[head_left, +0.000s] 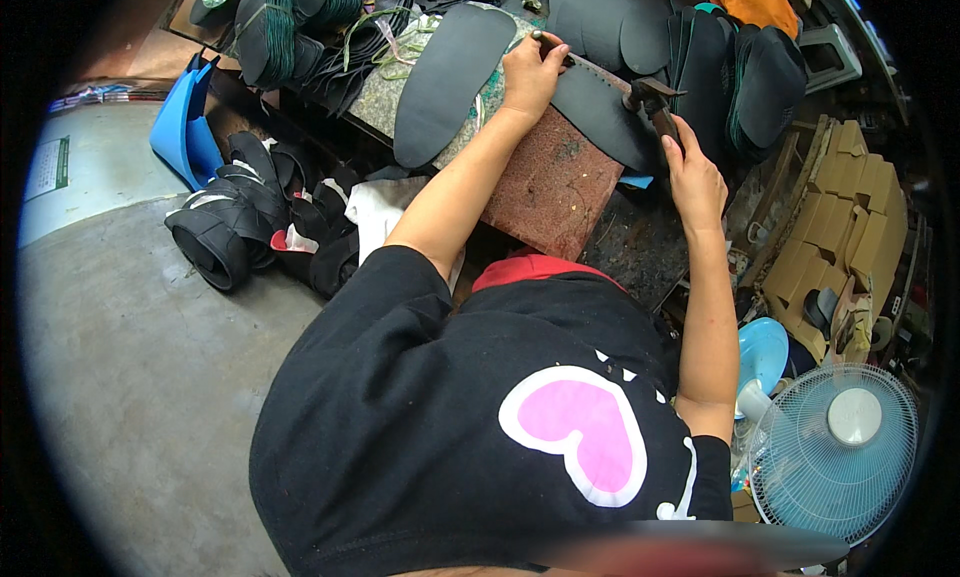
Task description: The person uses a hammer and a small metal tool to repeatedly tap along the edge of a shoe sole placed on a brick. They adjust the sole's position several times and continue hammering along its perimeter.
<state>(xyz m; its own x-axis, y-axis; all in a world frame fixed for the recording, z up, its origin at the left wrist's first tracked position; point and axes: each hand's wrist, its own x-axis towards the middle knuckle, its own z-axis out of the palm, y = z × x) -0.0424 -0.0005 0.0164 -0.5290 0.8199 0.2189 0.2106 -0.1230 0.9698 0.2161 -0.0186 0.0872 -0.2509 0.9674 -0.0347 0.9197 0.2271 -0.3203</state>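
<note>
My right hand is closed around the handle of a hammer, its metal head raised over a black shoe sole. That sole lies flat on the work surface, its near end beside the reddish stone slab. At the sole's far end is my left hand, fingers pinched together. A small dark piece shows at its fingertips, too hidden to name. Close to my left wrist lies a larger black sole, on the speckled stone surface.
Bundles of soles tied with green string stand at the far left. More stacked soles sit at the right. Rolled black straps lie by a blue sheet. Folded cardboard and a fan are at the right.
</note>
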